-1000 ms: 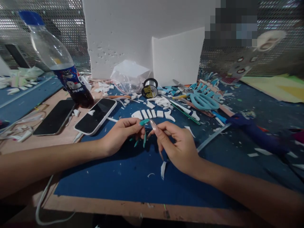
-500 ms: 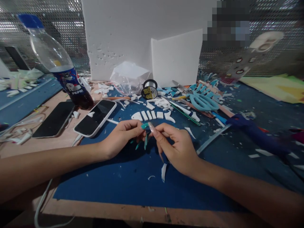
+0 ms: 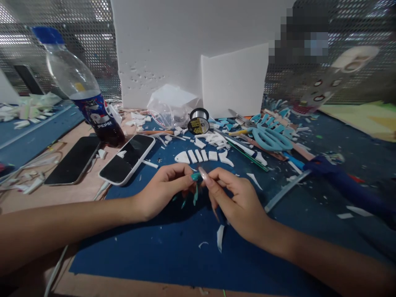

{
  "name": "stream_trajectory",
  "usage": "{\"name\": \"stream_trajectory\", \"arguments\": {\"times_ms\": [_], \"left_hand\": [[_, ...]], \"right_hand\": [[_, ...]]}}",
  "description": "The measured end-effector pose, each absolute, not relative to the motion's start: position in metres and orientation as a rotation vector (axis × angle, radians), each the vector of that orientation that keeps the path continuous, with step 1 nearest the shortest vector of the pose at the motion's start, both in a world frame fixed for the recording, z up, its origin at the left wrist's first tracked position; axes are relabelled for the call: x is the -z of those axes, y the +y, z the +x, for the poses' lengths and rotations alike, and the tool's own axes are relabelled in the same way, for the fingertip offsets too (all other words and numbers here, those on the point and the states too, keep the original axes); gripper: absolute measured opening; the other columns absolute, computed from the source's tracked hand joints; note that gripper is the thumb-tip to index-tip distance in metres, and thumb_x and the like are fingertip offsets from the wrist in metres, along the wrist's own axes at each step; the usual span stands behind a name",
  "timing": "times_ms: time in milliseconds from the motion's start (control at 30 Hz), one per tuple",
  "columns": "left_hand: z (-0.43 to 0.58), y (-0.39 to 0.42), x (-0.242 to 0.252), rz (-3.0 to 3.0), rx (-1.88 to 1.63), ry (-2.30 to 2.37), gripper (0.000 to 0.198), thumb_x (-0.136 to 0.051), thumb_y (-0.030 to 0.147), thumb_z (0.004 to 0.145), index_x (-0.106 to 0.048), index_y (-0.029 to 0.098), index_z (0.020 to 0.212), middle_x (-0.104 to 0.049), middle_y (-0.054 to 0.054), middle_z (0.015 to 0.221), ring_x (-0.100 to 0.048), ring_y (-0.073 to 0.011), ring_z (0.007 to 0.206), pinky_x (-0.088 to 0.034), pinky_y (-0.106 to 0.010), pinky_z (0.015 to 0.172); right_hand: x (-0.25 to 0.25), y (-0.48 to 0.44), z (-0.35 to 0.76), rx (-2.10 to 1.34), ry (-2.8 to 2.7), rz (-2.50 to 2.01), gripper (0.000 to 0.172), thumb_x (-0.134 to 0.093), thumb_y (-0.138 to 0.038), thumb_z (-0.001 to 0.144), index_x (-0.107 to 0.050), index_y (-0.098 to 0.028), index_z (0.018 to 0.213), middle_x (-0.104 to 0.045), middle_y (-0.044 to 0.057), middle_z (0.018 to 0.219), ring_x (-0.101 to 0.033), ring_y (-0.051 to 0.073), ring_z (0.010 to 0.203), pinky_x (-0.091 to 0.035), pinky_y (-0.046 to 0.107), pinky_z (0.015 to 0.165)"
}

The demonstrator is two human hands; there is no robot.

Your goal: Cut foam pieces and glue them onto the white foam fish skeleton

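Above the blue mat (image 3: 139,251), my left hand (image 3: 170,187) and my right hand (image 3: 236,198) meet at the fingertips. Thumb and fingers of each are pinched together; whatever they hold is too small or hidden to make out. Just beyond them, white foam pieces (image 3: 198,156) lie in a row shaped like a fish, with a pointed head at the left and a forked tail (image 3: 227,158) at the right. A curved white scrap (image 3: 220,238) lies on the mat below my right hand. Behind the row stands a spool of clear line (image 3: 199,121).
Two phones (image 3: 74,160) (image 3: 127,160) and a tilted Pepsi bottle (image 3: 93,107) are at the left. Blue-handled scissors (image 3: 269,139), foam scraps and a dark blue glue gun (image 3: 340,177) are at the right. White foam boards (image 3: 235,82) stand behind.
The whole view has shifted slightly, so things appear a little lower and further right. Both hands stay pinched together at the fingertips.
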State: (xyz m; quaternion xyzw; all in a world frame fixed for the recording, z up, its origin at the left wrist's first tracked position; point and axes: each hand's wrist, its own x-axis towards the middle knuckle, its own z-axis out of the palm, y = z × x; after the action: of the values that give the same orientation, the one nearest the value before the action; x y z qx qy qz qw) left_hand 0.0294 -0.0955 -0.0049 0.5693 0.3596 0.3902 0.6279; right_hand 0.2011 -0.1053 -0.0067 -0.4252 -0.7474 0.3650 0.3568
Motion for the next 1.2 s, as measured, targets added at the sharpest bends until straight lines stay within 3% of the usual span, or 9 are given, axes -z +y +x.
{"name": "stream_trajectory", "arguments": {"times_ms": [167,500,800,1033,1200], "left_hand": [[0.031,-0.095,0.004,1.317,-0.932,0.909,0.024,-0.052,0.023,0.083,-0.047,0.013,0.062,-0.044,0.005,0.054,-0.037,-0.0054,0.050,-0.031,-0.018,0.049],[0.035,-0.096,0.004,1.334,-0.871,0.920,0.022,-0.052,0.030,0.083,-0.049,0.014,0.069,-0.045,0.004,0.060,-0.038,-0.0067,0.053,-0.032,-0.020,0.051],[0.032,-0.096,0.007,1.348,-0.852,0.825,0.019,-0.054,0.028,0.081,-0.046,0.014,0.071,-0.044,0.004,0.061,-0.040,-0.0072,0.055,-0.033,-0.020,0.052],[0.026,-0.097,0.008,1.837,-0.890,1.048,0.026,-0.044,0.028,0.088,-0.051,0.015,0.067,-0.048,0.001,0.062,-0.042,-0.0095,0.058,-0.033,-0.022,0.054],[0.017,-0.092,0.004,2.440,-1.106,1.072,0.021,-0.043,0.015,0.087,-0.047,0.016,0.067,-0.045,0.000,0.060,-0.040,-0.0105,0.056,-0.031,-0.024,0.054]], "right_hand": [[0.005,-0.104,0.200,-1.180,-1.823,-1.094,0.030,-0.038,-0.038,0.092,-0.042,-0.020,0.067,-0.044,-0.008,0.046,-0.045,0.006,0.033,-0.038,0.018,0.037],[0.004,-0.107,0.199,-0.816,-1.977,-1.101,0.027,-0.035,-0.028,0.092,-0.043,-0.020,0.067,-0.047,-0.005,0.045,-0.047,0.008,0.037,-0.038,0.023,0.046],[0.004,-0.107,0.199,-0.756,-2.021,-1.128,0.029,-0.034,-0.029,0.092,-0.042,-0.020,0.066,-0.047,-0.005,0.044,-0.047,0.009,0.038,-0.037,0.024,0.047],[0.005,-0.107,0.199,-0.871,-1.977,-1.121,0.033,-0.031,-0.034,0.094,-0.043,-0.020,0.066,-0.045,-0.006,0.043,-0.046,0.008,0.036,-0.038,0.022,0.044],[0.006,-0.107,0.199,-0.920,-1.973,-1.112,0.033,-0.030,-0.033,0.094,-0.042,-0.020,0.066,-0.044,-0.007,0.040,-0.046,0.008,0.032,-0.038,0.022,0.044]]}}
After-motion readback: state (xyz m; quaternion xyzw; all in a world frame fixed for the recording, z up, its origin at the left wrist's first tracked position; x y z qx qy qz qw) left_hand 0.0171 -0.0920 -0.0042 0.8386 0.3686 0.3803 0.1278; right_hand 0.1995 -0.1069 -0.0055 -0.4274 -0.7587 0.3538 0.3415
